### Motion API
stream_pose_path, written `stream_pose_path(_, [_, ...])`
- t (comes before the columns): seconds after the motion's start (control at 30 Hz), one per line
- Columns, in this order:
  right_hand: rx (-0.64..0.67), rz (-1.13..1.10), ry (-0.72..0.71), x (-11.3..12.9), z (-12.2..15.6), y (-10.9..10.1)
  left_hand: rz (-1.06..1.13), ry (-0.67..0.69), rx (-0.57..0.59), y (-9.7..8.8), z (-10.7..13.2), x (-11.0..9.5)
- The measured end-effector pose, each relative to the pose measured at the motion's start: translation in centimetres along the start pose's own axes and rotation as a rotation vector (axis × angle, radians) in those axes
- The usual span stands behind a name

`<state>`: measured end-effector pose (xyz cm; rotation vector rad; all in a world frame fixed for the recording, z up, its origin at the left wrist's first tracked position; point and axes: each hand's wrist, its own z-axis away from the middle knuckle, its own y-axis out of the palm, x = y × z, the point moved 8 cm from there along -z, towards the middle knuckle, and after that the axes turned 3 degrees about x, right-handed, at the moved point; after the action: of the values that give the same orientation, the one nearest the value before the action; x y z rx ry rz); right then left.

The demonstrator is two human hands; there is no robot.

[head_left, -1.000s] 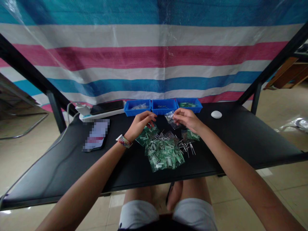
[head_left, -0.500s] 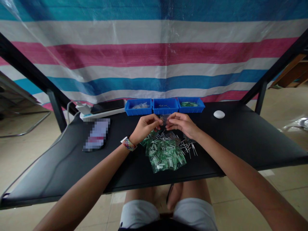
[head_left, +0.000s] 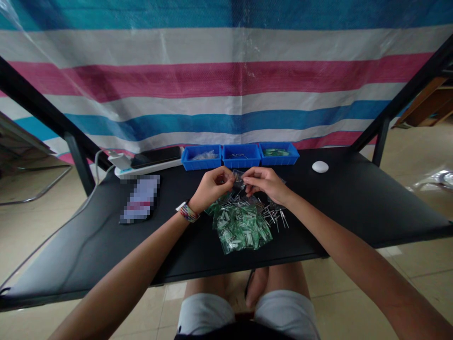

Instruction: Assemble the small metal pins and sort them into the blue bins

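Note:
Between my two hands, just in front of the blue bins, is a small clear plastic bag (head_left: 238, 178) with something small inside that I cannot make out. The fingertips of my left hand (head_left: 215, 185) pinch its left edge. At its right edge, the fingers of my right hand (head_left: 266, 183) are closed on it too. Below the hands lies a pile of green-tinted plastic bags (head_left: 244, 229) holding small pale pieces. Loose thin metal pins (head_left: 276, 217) are scattered behind and to the right of this pile.
Three blue bins stand in a row: the left bin (head_left: 201, 165) has clear bags, the middle bin (head_left: 241, 163) metal pins, the right bin (head_left: 279, 160) green bags. A power strip (head_left: 152, 168) with a black phone (head_left: 157, 156) lies left; a white mouse (head_left: 320, 166) lies right.
The clear bag has tilted between my fingers, and my right fingers have curled in more. The pile and the bins look the same; the view has shifted slightly.

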<state>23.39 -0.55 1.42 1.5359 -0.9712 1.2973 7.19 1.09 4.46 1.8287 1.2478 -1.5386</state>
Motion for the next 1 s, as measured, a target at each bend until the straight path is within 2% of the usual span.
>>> stream_pose_path(0.27, [-0.006,0.04,-0.003,-0.3,-0.1,0.1,0.045,-0.024,0.006,0.1,0.1,0.3])
stream_pose_path(0.73, [0.006,0.054,0.012,-0.2,0.1,0.5,0.004,0.017,-0.033,-0.1,0.2,-0.8])
stream_pose_path(0.83, [-0.062,0.123,-0.067,0.7,0.3,0.2,0.0,-0.019,-0.019,-0.1,0.2,-0.6])
stream_pose_path(1.0, [-0.257,0.367,-0.317,3.6,1.7,-0.9,0.068,-0.114,-0.031,-0.5,0.2,0.9])
